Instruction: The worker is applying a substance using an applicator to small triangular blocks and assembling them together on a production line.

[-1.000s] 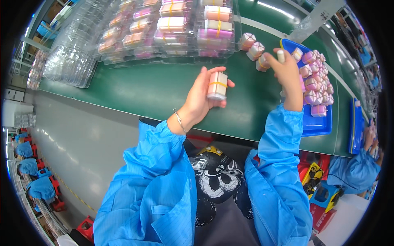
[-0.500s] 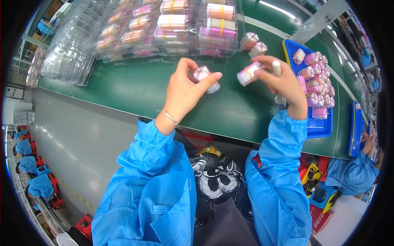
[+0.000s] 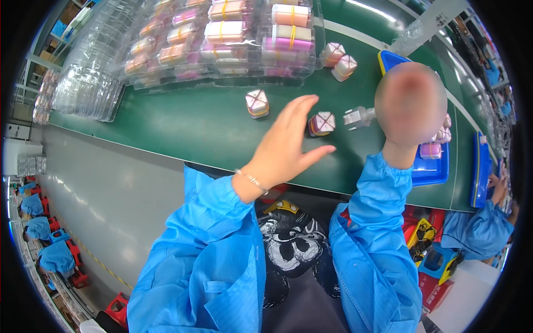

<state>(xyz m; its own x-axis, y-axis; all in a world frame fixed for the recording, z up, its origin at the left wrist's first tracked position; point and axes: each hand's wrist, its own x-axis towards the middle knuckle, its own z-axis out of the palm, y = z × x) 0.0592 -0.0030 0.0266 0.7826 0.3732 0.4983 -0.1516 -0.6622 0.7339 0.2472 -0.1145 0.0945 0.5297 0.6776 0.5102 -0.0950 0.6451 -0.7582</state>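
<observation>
My left hand [image 3: 286,141] hovers over the green table with thumb and fingers spread, holding nothing. Just beyond the gap between its thumb and forefinger stands a small pink-and-white block [image 3: 322,124] tied with crossed bands. A second banded block [image 3: 257,104] stands farther left, apart from the hand. My right hand [image 3: 411,105] is over the blue tray [image 3: 432,176]; a blur covers its fingers, so whatever they hold is hidden. Beside it, a small whitish, see-through piece [image 3: 358,117] shows above the table, partly behind the blur.
Clear plastic trays [image 3: 222,61] filled with banded blocks spread across the back, with a stack of clear trays [image 3: 91,83] to their left. Two banded blocks [image 3: 341,64] stand at the back right. Another person's sleeve [image 3: 474,230] shows at far right.
Both hands have let go of their banded blocks, which now stand on the table. My left hand has come nearer and opened; my right hand has moved right, over the blue tray.
</observation>
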